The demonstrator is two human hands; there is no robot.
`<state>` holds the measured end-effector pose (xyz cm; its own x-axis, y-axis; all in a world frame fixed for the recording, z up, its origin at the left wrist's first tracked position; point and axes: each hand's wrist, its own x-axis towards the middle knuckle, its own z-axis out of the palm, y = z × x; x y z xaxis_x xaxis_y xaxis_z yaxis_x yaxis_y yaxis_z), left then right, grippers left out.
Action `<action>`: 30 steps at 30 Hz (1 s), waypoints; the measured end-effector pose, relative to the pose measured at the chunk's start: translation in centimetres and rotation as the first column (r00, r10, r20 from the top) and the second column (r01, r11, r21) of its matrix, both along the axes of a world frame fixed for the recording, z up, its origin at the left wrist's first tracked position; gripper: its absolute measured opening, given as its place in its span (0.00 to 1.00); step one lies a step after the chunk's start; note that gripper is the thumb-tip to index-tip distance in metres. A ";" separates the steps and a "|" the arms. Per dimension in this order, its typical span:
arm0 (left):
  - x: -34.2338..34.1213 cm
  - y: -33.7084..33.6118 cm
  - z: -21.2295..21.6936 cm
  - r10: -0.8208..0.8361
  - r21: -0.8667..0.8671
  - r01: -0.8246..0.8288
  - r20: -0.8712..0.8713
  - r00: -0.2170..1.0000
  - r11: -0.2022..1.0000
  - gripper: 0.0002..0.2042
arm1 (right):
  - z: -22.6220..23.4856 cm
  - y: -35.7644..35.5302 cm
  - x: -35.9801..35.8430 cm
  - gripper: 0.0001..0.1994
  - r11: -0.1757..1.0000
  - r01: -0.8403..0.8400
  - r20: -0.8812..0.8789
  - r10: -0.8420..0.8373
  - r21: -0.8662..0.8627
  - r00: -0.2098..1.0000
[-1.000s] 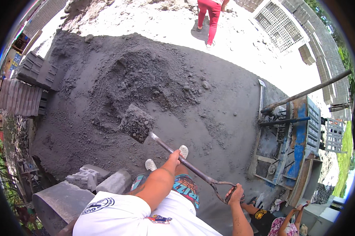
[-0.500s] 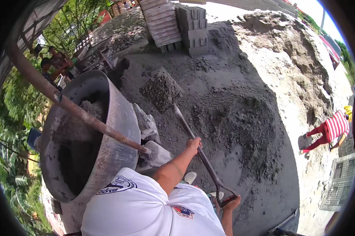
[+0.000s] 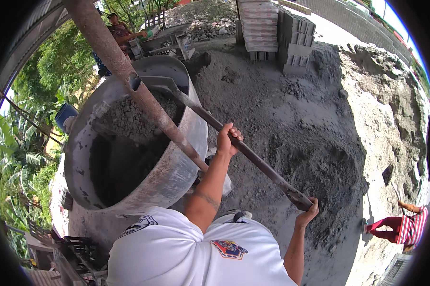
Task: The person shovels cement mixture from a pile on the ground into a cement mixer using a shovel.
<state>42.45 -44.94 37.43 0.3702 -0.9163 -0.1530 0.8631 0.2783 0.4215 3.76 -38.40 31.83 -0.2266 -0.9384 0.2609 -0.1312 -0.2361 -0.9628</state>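
From the head view, I noted loose grey sand (image 3: 258,95) underfoot, stacked blocks (image 3: 296,45) at 1 o'clock, sunlit ground (image 3: 386,119) at 3 and a wide mixing drum (image 3: 184,162) at 9, a rusty pipe (image 3: 146,102) slanting across its mouth. Half a second earlier the shovel (image 3: 258,161) had carried its heap above the sand; its blade (image 3: 158,84) had since reached the drum's mouth. The left hand (image 3: 229,139) gripped mid-shaft, blade at 10 o'clock from it; the right hand (image 3: 307,213) was closed around the handle end, at 4.
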 end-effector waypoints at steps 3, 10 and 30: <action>-0.7 0.8 1.6 0.049 0.008 -0.049 -0.004 0.999 0.999 0.14 | 0.4 1.4 -0.8 0.39 1.000 -0.014 -0.046 0.014 -0.010 0.999; -10.7 -3.2 12.4 -0.213 -0.382 0.246 0.126 0.969 0.891 0.15 | 5.9 4.1 -6.1 0.34 0.968 0.053 0.179 -0.008 -0.247 0.984; -73.7 13.6 -29.1 -0.997 0.914 0.405 0.029 -0.074 -0.004 0.21 | -13.6 44.6 -28.2 0.15 0.105 0.581 0.317 -0.907 0.807 -0.277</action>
<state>-31.23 -31.32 8.37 -0.2590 -0.3780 -0.8888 -0.3354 -0.8278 0.4498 -24.47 6.19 18.21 -0.6822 0.2136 -0.6993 0.6360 -0.2985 -0.7116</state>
